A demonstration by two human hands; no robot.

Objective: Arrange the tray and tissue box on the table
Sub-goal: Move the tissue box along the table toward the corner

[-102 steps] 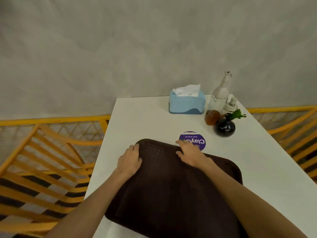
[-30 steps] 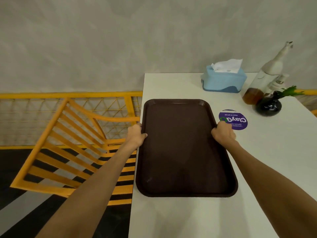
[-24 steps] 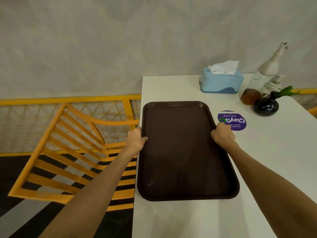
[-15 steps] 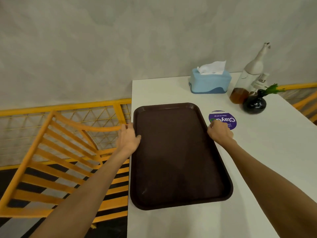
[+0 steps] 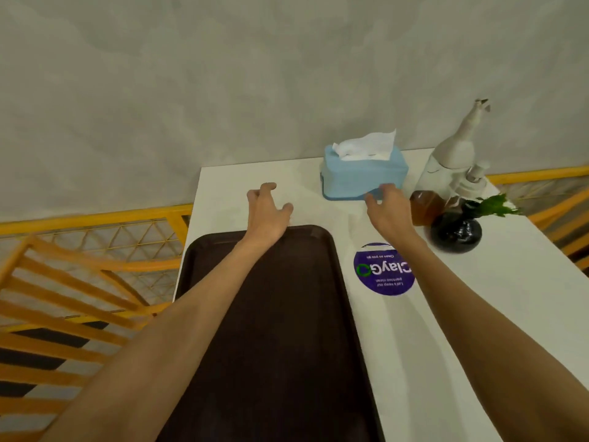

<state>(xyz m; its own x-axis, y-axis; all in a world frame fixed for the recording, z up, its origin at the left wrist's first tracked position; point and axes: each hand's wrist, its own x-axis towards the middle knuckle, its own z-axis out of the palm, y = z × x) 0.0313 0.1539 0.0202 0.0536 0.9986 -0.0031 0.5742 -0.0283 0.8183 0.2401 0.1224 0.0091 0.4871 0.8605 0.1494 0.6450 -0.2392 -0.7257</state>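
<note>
A dark brown tray [image 5: 280, 330] lies flat along the left side of the white table [image 5: 478, 314], its long side running away from me. A light blue tissue box [image 5: 360, 173] with white tissue sticking out stands at the far edge by the wall. My left hand [image 5: 266, 208] hovers past the tray's far rim, fingers apart, holding nothing. My right hand [image 5: 387, 208] reaches the near right corner of the tissue box with fingers spread; its fingertips are at the box's base, not closed on it.
A round purple sticker [image 5: 384, 271] lies right of the tray. A black vase with a green sprig [image 5: 455, 231], an amber-filled bottle [image 5: 427, 205] and a white pump bottle [image 5: 471, 183] crowd the far right. An orange slatted chair [image 5: 63, 298] and orange railing stand left of the table.
Both hands let go of the tray's sides and moved forward past it toward the tissue box. The tray rests on the table; the view has shifted closer.
</note>
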